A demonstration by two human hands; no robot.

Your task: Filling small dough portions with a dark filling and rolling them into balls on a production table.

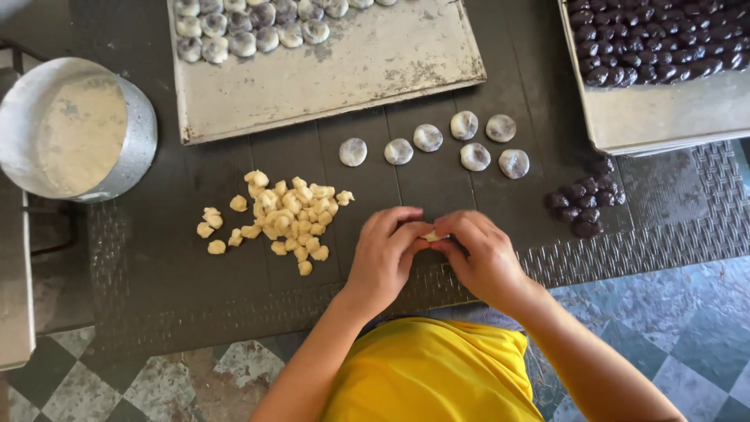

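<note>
My left hand [384, 252] and my right hand [480, 252] meet over the dark mat, fingertips pinching one small pale dough piece [431, 234] between them. A heap of similar pale dough pieces [285, 219] lies to the left of my hands. Beyond my hands, several round wrapped balls [437, 143] with dark filling showing through sit on the mat. A small pile of dark filling balls [582, 205] lies to the right.
A metal tray [375, 66] at the back holds more wrapped balls [250, 27]. Another tray [664, 117] at the right carries many dark balls [664, 39]. A metal pot of flour [78, 129] stands at the left. Checkered floor shows below the mat.
</note>
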